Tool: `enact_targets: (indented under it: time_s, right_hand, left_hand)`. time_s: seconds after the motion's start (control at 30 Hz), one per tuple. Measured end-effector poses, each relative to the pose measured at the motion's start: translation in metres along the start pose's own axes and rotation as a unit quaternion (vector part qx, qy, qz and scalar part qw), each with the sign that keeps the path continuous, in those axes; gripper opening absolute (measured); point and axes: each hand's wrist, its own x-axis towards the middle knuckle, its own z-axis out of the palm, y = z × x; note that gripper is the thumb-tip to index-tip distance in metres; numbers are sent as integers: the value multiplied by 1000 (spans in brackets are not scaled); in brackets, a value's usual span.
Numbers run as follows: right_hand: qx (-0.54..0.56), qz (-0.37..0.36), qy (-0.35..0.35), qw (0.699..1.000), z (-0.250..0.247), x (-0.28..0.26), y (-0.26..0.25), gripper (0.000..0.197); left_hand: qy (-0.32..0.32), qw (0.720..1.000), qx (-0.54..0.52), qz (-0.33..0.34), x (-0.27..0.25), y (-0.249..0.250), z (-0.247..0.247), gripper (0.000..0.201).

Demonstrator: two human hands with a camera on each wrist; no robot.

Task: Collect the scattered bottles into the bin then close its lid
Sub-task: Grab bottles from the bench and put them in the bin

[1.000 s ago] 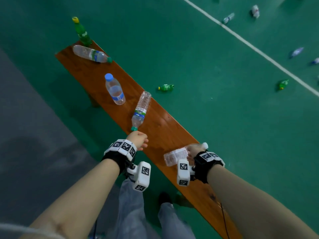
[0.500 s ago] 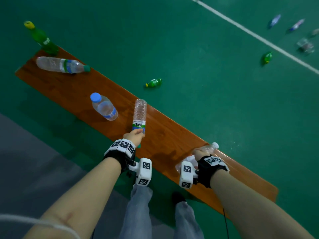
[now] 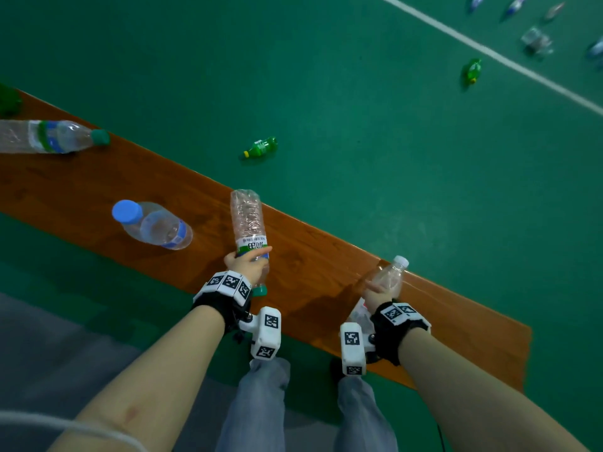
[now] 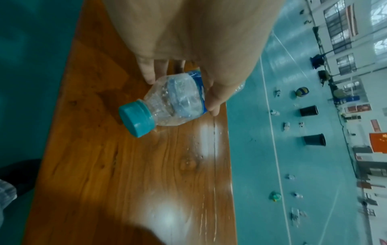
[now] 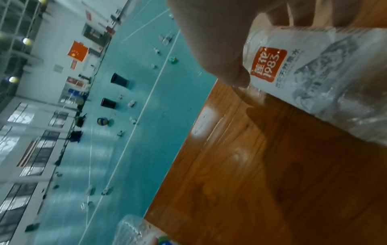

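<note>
My left hand (image 3: 245, 264) grips a clear bottle with a teal cap (image 3: 246, 223) near its neck, just above the wooden bench (image 3: 310, 262); the left wrist view shows fingers and thumb curled round that bottle (image 4: 178, 101). My right hand (image 3: 378, 290) holds a clear white-capped bottle (image 3: 390, 275) with a white label (image 5: 310, 73), lifted off the bench. A blue-capped bottle (image 3: 153, 225) and a green-capped bottle (image 3: 52, 137) lie on the bench to the left. Two black bins (image 4: 314, 140) stand far off by the wall.
More bottles lie scattered on the green court floor, among them a small green one (image 3: 261, 147) beyond the bench and another green one (image 3: 472, 70) near the white line (image 3: 509, 60). A volleyball (image 4: 302, 91) sits near the bins. My legs stand at the bench's near side.
My left hand has closed round the teal-capped bottle and tilted it up off the bench. My right hand has raised its bottle. The view has swung right.
</note>
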Motion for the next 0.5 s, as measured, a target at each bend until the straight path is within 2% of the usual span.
enact_targets:
  time_s: [0.07,0.2,0.3,0.4,0.5]
  right_hand:
    - [9,3,19,1000,-2,-8,2,23]
    - [-5,-12,40,999,-9,-29,4,26]
    - [-31,-25,44,998,-24,-48,2,29]
    - [-5,-42,60,997,-56,-79,-5,26]
    - [71,-78,88,991,-106,-111,-11,26]
  left_hand:
    - [-18,999,27,3,-7,5,4,29]
    - [-39,995,75,46,-30,16,5,23]
    - [-99,987,93,88,-59,37,6,25]
    - [-147,974,105,137,-98,76,20,28]
    - [-194,955,110,198,-144,118,51,38]
